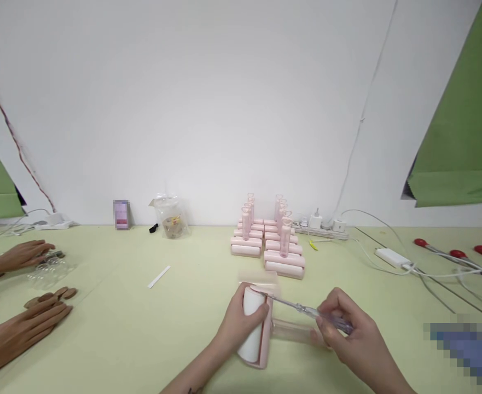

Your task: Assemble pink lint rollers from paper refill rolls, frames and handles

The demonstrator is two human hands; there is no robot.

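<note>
Left hand (238,323) is wrapped around the white roll of a pink roller (265,345), thumb across its face, unit near the front of the pale green table (121,339) with its handle (296,331) pointing right. Right hand (349,331) pinches a clear-handled screwdriver (306,310) between thumb and fingers, shaft angled left to the roll's far end; can't tell if the tip touches. Assembled pink rollers (284,262) stand in two rows beyond, handles up, and a co-worker's hands (39,323) lie well apart at far left.
</note>
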